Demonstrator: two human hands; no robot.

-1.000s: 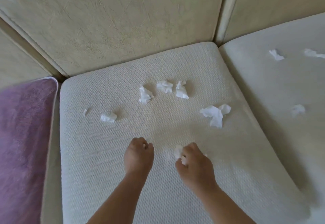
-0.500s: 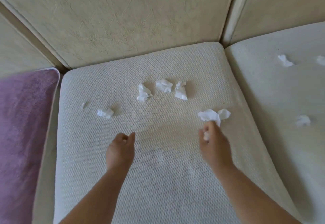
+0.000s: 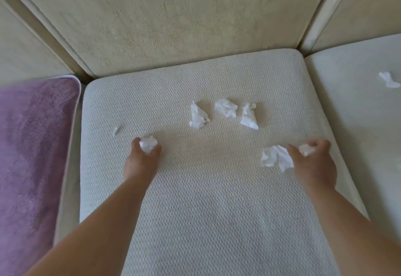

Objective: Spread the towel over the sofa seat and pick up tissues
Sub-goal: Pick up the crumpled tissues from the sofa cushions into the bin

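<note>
A white textured towel [image 3: 195,210] lies spread over the middle sofa seat. My left hand [image 3: 141,163] curls its fingers around a crumpled tissue [image 3: 148,143] at the towel's left. My right hand [image 3: 312,167] holds a small tissue wad [image 3: 306,150] and rests against a larger crumpled tissue [image 3: 275,158]. Three more tissues lie in a row further back: one [image 3: 197,116], another [image 3: 226,107] and a third [image 3: 249,117]. A tiny scrap [image 3: 115,131] sits near the left edge.
A purple towel [image 3: 32,156] covers the left seat. The right seat [image 3: 358,113] carries another tissue [image 3: 389,80]. Beige backrest cushions [image 3: 184,20] rise behind the seats.
My left hand moved forward and left and closed around the left tissue. My right hand moved forward and right, past the large tissue, still holding its small wad.
</note>
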